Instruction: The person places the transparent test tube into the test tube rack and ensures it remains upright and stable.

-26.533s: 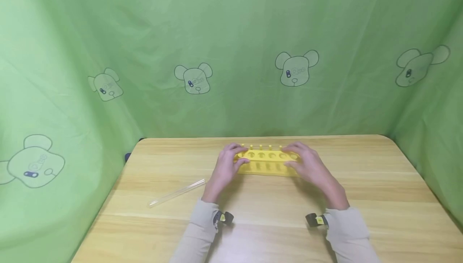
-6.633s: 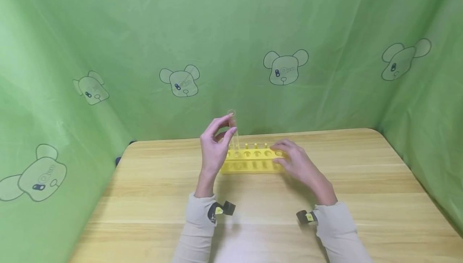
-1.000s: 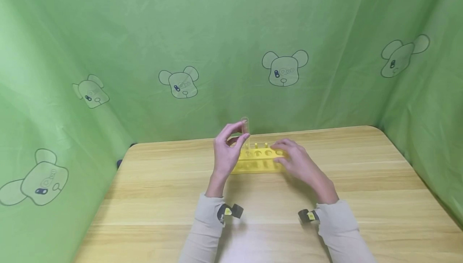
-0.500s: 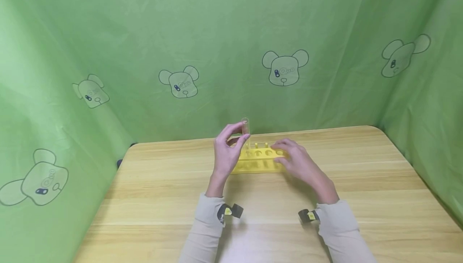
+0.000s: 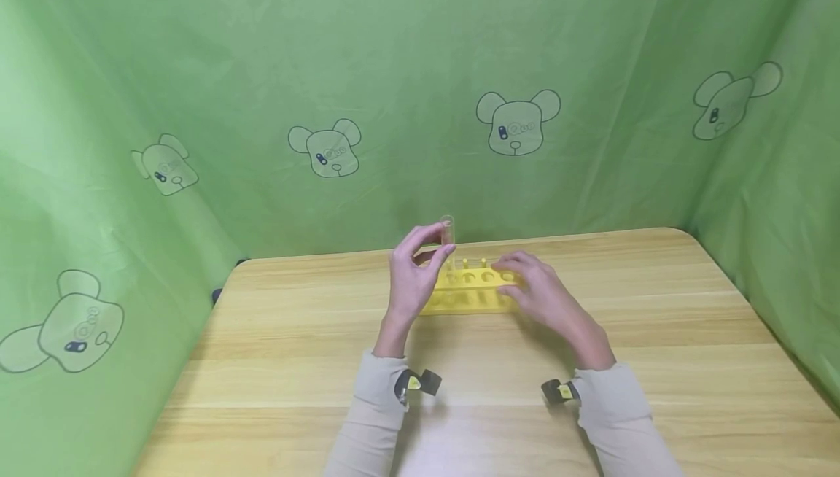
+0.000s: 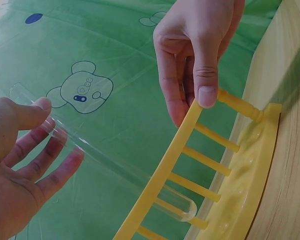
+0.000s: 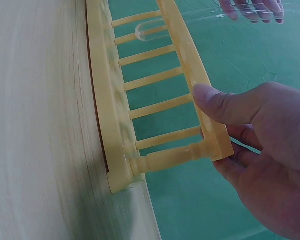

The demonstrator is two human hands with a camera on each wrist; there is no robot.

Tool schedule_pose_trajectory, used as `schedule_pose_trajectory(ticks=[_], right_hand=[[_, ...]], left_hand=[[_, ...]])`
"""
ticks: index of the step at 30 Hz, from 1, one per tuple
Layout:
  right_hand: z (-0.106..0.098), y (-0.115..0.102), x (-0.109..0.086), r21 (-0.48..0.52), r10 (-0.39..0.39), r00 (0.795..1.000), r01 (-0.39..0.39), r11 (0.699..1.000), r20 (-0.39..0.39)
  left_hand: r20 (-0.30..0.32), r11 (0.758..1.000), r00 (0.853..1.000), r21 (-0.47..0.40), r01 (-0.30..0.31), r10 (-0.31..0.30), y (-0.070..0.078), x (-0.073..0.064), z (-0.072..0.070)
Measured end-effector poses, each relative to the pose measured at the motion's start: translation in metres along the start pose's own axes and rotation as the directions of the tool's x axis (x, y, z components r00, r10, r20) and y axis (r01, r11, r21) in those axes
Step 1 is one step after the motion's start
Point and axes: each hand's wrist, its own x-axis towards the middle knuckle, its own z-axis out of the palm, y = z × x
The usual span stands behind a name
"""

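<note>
A clear test tube (image 5: 448,233) is pinched near its top by my left hand (image 5: 413,273), thumb on one side and fingers on the other. The yellow test tube rack (image 5: 472,305) stands on the table. The left wrist view has the tube's rounded bottom (image 6: 187,209) below the top plate and above the base, so the tube passes through a hole. My right hand (image 5: 545,295) grips the right end of the top plate, thumb above it in the right wrist view (image 7: 215,102). Part of the rack's left end is hidden behind my left hand in the head view.
The wooden table (image 5: 289,360) has rounded far corners. Green curtains (image 5: 407,47) with printed bear heads hang behind it and at both sides. A small dark camera (image 5: 429,382) is strapped to each wrist.
Earliest, the tube lay on the table and both hands held the rack. Later my left hand held it at a hole farther left. Over the last second hardly anything moves.
</note>
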Motion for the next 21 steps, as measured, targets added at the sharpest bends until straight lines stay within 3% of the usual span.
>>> schedule_pose_trajectory(ticks=[21], right_hand=[[0.0007,0.0010,0.0000,-0.005,0.004,1.000,-0.004,1.000,0.002]], left_hand=[[0.021,0.999,0.999,0.022,0.034,-0.034,-0.0033,-0.0010,-0.0023]])
